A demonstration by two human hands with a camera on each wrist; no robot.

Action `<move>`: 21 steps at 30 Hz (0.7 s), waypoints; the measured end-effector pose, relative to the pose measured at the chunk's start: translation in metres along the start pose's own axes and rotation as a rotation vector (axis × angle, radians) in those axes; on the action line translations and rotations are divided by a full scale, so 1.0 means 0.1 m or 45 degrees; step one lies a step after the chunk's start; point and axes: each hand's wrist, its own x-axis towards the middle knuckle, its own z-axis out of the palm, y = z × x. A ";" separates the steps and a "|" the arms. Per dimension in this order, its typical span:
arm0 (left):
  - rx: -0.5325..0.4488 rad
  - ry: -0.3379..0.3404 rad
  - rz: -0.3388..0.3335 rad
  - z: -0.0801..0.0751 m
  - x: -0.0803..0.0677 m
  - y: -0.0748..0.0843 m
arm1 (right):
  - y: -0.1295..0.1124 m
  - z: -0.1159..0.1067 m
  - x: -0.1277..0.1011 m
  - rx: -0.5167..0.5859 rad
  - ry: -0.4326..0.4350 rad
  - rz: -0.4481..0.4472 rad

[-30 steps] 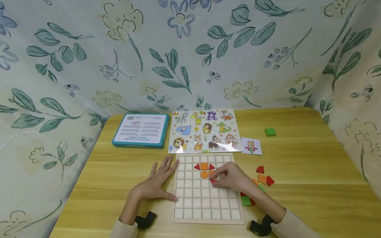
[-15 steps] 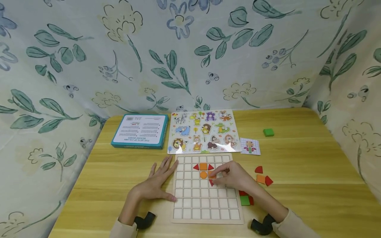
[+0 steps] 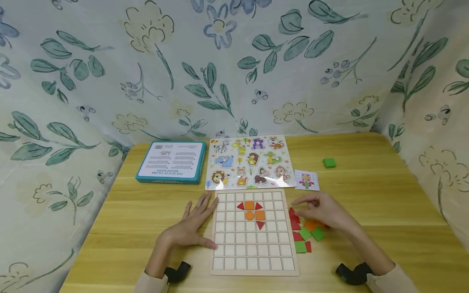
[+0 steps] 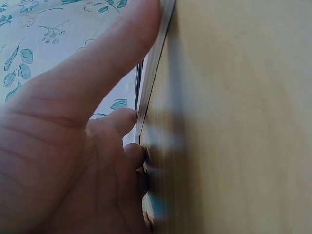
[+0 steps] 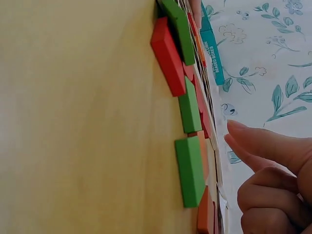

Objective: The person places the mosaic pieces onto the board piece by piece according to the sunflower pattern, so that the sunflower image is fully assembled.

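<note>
My left hand (image 3: 188, 228) lies with spread fingers along the left side of a wooden grid board (image 3: 240, 249), fingertips and thumb touching its edge. On the board sit an orange square (image 3: 249, 205) between two red triangles, then an orange circle (image 3: 249, 215) beside another orange square (image 3: 259, 215). Below that square is a red triangle (image 3: 260, 225) pointing down. My right hand (image 3: 324, 211) hovers over loose pieces right of the board, near a red piece (image 3: 292, 215). In the right wrist view its thumb and index finger (image 5: 258, 141) come close together with nothing visible between them.
Green squares (image 3: 317, 233) and red and orange pieces lie along the board's right edge. A pattern card (image 3: 307, 180), an animal picture sheet (image 3: 250, 160) and a blue box (image 3: 171, 161) stand behind the board. One green block (image 3: 329, 162) sits apart at back right.
My right hand has let go of the red triangle on the board and moved right, over the loose pieces. My left hand has stayed at the board's edge.
</note>
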 end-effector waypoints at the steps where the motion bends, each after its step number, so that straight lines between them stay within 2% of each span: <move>1: 0.000 0.001 0.004 0.00 0.00 0.00 | 0.02 -0.02 -0.01 -0.001 -0.012 0.007; 7: -0.002 -0.003 0.006 0.01 0.01 -0.01 | 0.06 -0.08 0.00 -0.019 -0.086 0.042; 16: -0.003 -0.005 -0.003 0.00 0.01 0.00 | 0.23 -0.26 0.01 0.056 -0.294 0.034; 19: -0.004 -0.005 -0.005 0.00 0.01 0.00 | 0.26 -0.29 0.02 0.037 -0.304 0.049; 21: -0.005 -0.004 -0.006 0.00 0.01 0.00 | 0.24 -0.28 0.02 -0.002 -0.265 0.067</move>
